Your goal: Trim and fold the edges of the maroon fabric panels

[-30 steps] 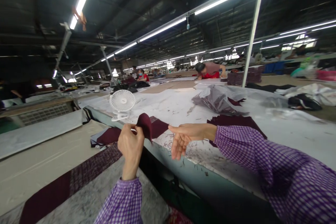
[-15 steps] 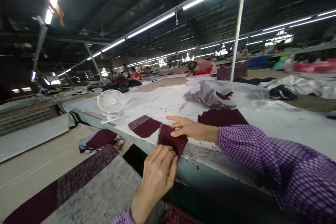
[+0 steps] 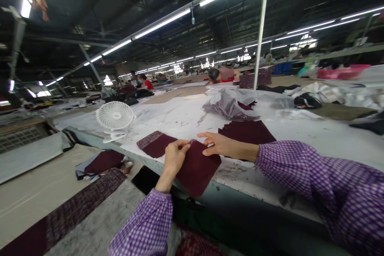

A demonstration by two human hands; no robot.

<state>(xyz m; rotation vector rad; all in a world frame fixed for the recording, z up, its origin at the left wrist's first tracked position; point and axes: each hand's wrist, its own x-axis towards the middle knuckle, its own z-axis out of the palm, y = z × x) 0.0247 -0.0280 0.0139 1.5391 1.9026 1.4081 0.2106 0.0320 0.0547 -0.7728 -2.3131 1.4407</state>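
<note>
A maroon fabric piece (image 3: 198,170) hangs partly over the near edge of the white-topped table (image 3: 180,114). At its upper left corner my left hand (image 3: 174,160) is closed, thumb and fingertips pinching the cloth. My right hand (image 3: 220,145) reaches in from the right, index finger stretched out and thumb apart from it, the thumb resting on the fabric's upper right part. Just left of my left hand lies another maroon piece (image 3: 157,145) with a speckled band. Beyond my right wrist is a fanned stack of maroon pieces (image 3: 249,131).
A small white fan (image 3: 114,116) stands at the table's left edge. Clear plastic (image 3: 228,106) lies crumpled behind the stack. Lower left, a surface holds a long maroon strip (image 3: 75,204) and a bundle of scraps (image 3: 103,164). A co-worker (image 3: 223,75) leans over the table farther back.
My left hand has moved up from the fabric's lower edge to its upper left corner. The piece now hangs lower over the table edge. The view has shifted slightly right.
</note>
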